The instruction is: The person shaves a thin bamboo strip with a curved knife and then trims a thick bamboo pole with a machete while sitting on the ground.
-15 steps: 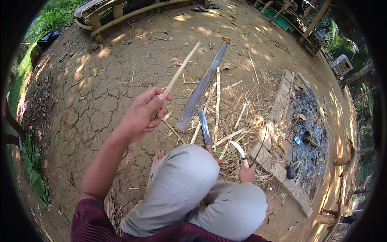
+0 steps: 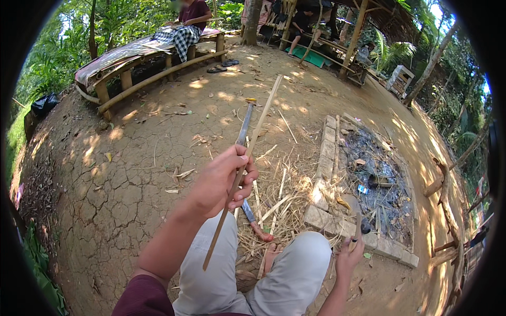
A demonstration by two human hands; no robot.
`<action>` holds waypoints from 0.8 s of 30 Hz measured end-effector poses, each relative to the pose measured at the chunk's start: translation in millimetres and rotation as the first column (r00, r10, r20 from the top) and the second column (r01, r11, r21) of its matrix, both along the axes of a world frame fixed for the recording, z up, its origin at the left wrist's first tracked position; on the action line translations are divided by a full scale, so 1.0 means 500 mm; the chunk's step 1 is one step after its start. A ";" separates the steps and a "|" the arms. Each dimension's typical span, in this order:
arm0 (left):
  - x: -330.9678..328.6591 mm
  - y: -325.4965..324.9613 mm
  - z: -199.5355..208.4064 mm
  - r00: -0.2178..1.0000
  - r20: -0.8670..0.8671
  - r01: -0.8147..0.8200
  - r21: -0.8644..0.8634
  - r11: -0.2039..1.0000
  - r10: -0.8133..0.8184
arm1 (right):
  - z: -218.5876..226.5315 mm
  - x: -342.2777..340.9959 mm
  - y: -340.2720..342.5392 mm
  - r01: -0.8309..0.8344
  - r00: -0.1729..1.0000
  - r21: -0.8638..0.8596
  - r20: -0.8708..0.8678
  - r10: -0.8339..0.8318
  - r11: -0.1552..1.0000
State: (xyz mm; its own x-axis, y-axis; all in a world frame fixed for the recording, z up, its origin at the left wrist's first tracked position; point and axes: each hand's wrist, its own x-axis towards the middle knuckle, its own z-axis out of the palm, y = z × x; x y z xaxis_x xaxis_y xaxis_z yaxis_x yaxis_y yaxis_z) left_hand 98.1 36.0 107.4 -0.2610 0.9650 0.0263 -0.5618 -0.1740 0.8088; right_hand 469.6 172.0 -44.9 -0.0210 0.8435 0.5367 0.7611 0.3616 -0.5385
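Note:
My left hand (image 2: 224,181) is closed around a long, thin strip of bamboo or wood (image 2: 269,108), which slants up and away over my lap. Off to the right of my knee, my right hand (image 2: 348,259) grips a small curved knife (image 2: 358,224) by its pale handle, blade upward; the blade is slightly blurred. On the ground between my knees and the shavings (image 2: 287,216) lies a machete (image 2: 260,231) with a reddish handle end, its blade partly behind my left hand. A long dark slat (image 2: 245,124) lies farther off, its near part hidden behind that hand.
Bricks (image 2: 322,158) border an ashy fire pit (image 2: 377,163) at the right. A person (image 2: 197,13) sits on a bamboo bench (image 2: 153,79) at the far left. Another person (image 2: 300,26) is under a shelter behind. A rough log rail (image 2: 448,205) runs along the right side.
The view has tilted up, bringing the bench and shelter into sight. My left hand has come rightward with the strip, and my right hand has moved out from my knee with the knife.

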 end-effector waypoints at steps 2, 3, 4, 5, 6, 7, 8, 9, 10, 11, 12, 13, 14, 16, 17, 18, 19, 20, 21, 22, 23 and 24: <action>-0.006 0.020 -0.001 0.997 -0.006 0.083 0.023 0.996 -0.083 | 0.119 -0.088 0.000 -0.173 0.921 -0.303 -0.388 0.044 0.937; 0.001 0.026 0.007 0.997 -0.012 0.073 0.016 0.997 -0.072 | 0.159 -0.131 0.011 -0.206 0.931 -0.276 -0.350 0.102 0.939; 0.008 0.035 0.008 0.996 0.013 0.090 0.031 0.995 -0.091 | 0.186 -0.177 0.022 -0.351 0.875 -0.150 -0.402 0.268 0.924; 0.013 0.041 0.006 0.994 0.037 0.104 0.047 0.993 -0.106 | 0.212 -0.224 0.028 -0.505 0.787 -0.090 -0.455 0.416 0.858; 0.012 0.044 -0.006 0.991 0.066 0.112 0.051 0.992 -0.116 | 0.231 -0.278 0.034 -0.651 0.669 -0.041 -0.504 0.547 0.758; 0.015 0.052 -0.018 0.988 0.083 0.125 0.066 0.990 -0.130 | 0.263 -0.321 0.032 -0.788 0.523 -0.043 -0.572 0.631 0.615; 0.014 0.058 -0.036 0.988 0.090 0.123 0.075 0.990 -0.129 | 0.281 -0.368 0.029 -0.756 0.629 -0.059 -0.344 0.698 0.652; 0.016 0.064 -0.054 0.986 0.103 0.123 0.082 0.989 -0.131 | 0.293 -0.406 0.025 -0.734 0.677 -0.074 -0.164 0.718 0.675; 0.019 0.069 -0.066 0.986 0.128 0.091 0.089 0.992 -0.102 | 0.291 -0.428 0.036 -0.768 0.639 0.016 -0.050 0.768 0.640; 0.023 0.074 -0.077 0.986 0.154 0.056 0.095 0.994 -0.071 | 0.279 -0.452 0.051 -0.802 0.596 0.100 0.069 0.800 0.589; 0.022 0.075 -0.091 0.985 0.170 0.013 0.088 0.996 -0.028 | 0.258 -0.475 0.057 -0.836 0.546 0.178 0.174 0.820 0.519; 0.022 0.075 -0.106 0.985 0.172 -0.016 0.082 0.997 0.002 | 0.243 -0.482 0.057 -0.843 0.538 0.102 0.180 0.824 0.528; 0.021 0.073 -0.128 0.989 0.143 -0.042 0.071 0.997 0.031 | 0.229 -0.484 0.053 -0.846 0.530 0.059 0.190 0.826 0.530; 0.023 0.065 -0.175 0.992 0.096 -0.089 0.042 0.995 0.084 | 0.194 -0.486 0.046 -0.845 0.514 -0.043 0.208 0.832 0.533; 0.027 0.065 -0.189 0.991 0.074 -0.113 0.006 0.994 0.112 | 0.184 -0.494 0.051 -0.852 0.504 -0.036 0.211 0.838 0.522; 0.030 0.063 -0.193 0.990 0.086 -0.111 0.008 0.994 0.110 | 0.175 -0.500 0.054 -0.860 0.491 -0.018 0.239 0.837 0.510; 0.036 0.060 -0.194 0.990 0.098 -0.106 0.011 0.994 0.105 | 0.165 -0.505 0.058 -0.866 0.482 0.000 0.267 0.835 0.500; 0.039 0.058 -0.197 0.989 0.110 -0.099 0.013 0.995 0.097 | 0.154 -0.507 0.061 -0.871 0.474 0.018 0.294 0.830 0.492; 0.040 0.060 -0.200 0.989 0.100 -0.113 -0.008 0.994 0.113 | 0.147 -0.512 0.066 -0.884 0.462 0.061 0.267 0.846 0.464; 0.046 0.062 -0.201 0.988 0.067 -0.134 -0.031 0.990 0.136 | 0.146 -0.511 0.074 -0.885 0.463 0.091 0.289 0.838 0.457; 0.056 0.065 -0.201 0.987 0.034 -0.155 -0.054 0.986 0.157 | 0.145 -0.509 0.085 -0.884 0.466 0.121 0.311 0.828 0.452; 0.060 0.065 -0.202 0.983 -0.005 -0.183 -0.082 0.980 0.183 | 0.142 -0.511 0.090 -0.885 0.465 0.149 0.325 0.824 0.440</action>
